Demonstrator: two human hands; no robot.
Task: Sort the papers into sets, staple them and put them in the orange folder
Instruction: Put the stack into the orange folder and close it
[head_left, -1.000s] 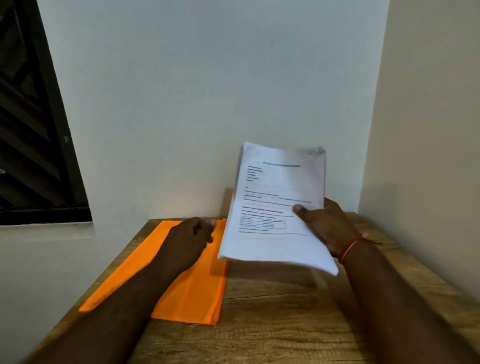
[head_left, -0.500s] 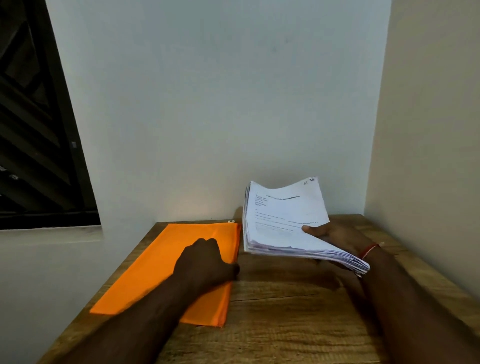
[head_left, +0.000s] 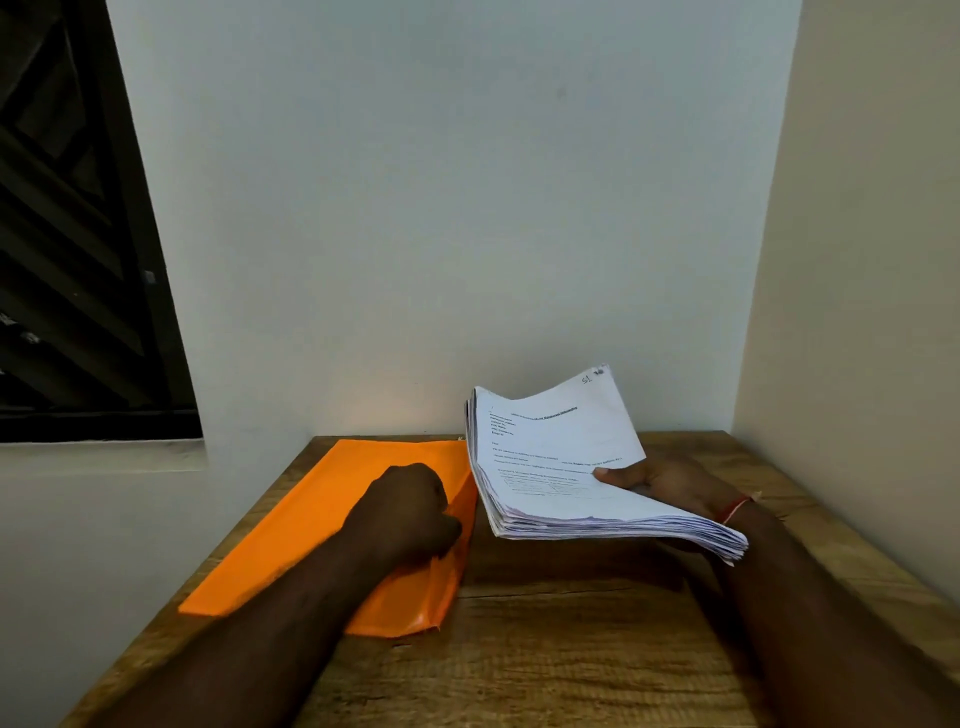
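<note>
A wooden table (head_left: 571, 649) fills the corner, its far edge against the wall. An orange folder (head_left: 322, 530) lies flat on its left half, reaching almost to the far edge.

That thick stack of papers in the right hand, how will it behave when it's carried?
Probably floppy: the stack of papers bends and sags around the right hand, whose grip covers only one edge. Likely heavy for one hand, given how many sheets show. The loose sheets fan out at the near corner, so they may slide apart.
</note>
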